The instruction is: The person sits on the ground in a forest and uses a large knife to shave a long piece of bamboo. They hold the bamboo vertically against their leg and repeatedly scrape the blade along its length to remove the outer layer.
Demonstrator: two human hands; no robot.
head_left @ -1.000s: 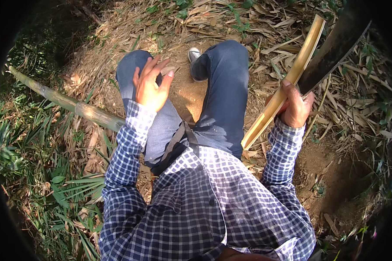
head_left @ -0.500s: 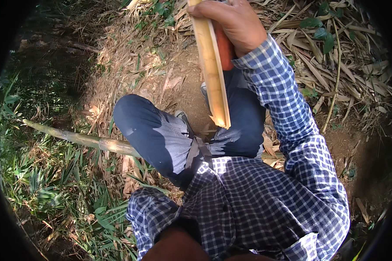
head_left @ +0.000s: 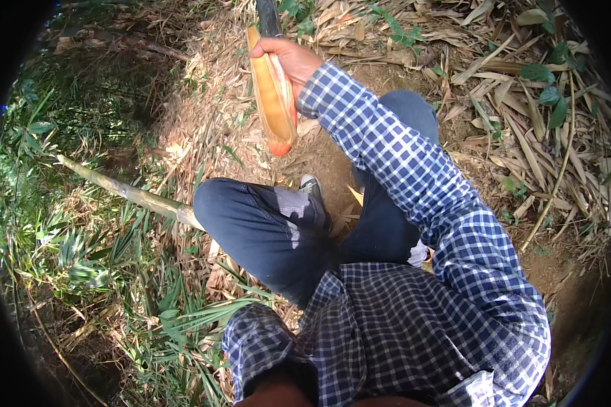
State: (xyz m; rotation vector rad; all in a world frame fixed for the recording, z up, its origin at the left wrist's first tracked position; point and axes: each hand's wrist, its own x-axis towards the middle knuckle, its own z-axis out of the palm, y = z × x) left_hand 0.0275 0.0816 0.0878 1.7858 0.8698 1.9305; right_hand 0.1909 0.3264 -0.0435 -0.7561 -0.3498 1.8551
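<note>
My right hand (head_left: 290, 61) is closed beyond my knees, around a split length of yellow bamboo (head_left: 270, 95) and a large knife (head_left: 269, 19) together. The bamboo's hollow inner face is turned up, and my thumb presses on its edge. Above the hand sticks out the knife's dark blade, cut off by the top of the picture; its orange-red handle end shows below the bamboo. The left sleeve (head_left: 268, 339) is bent back at the lower edge, and my left hand is out of sight.
A long bamboo pole (head_left: 132, 192) lies at the left and passes under my bent left leg (head_left: 251, 224). Dry bamboo leaves (head_left: 495, 102) cover ground at the far right. Green undergrowth (head_left: 81, 264) grows on the left, and a thin stem (head_left: 562, 169) stands at the right.
My right hand has moved left and away from my lap with the bamboo and the knife. The bamboo's lower end has left my lap, and the dark blade has come into view.
</note>
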